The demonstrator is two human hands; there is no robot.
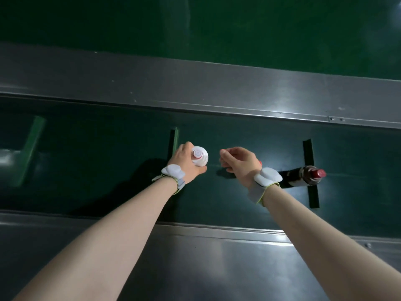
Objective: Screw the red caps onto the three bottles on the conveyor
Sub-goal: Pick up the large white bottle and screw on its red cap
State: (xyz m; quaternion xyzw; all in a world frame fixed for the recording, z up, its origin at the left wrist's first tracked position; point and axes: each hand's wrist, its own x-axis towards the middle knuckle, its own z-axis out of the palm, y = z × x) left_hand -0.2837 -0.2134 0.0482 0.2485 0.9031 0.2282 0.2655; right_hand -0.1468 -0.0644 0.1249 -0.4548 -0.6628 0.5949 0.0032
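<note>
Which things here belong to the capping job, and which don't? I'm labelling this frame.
Job: white bottle, held by left hand; right hand; dark bottle with red cap; conveyor belt.
Not: wristbands; metal rails.

Factory or packing-line setting. Dark green conveyor belt point(108, 170) with raised cross cleats point(310, 172), running between brushed metal side rails point(195, 92). Capped dark bottle point(303, 178) stands on belt. Green-painted floor point(217, 29) beyond.

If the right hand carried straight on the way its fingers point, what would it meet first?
Probably the white plastic bottle that the left hand grips: the right hand points its fingertips left toward it across a short gap of dark green conveyor belt. Depth is unclear.
</note>
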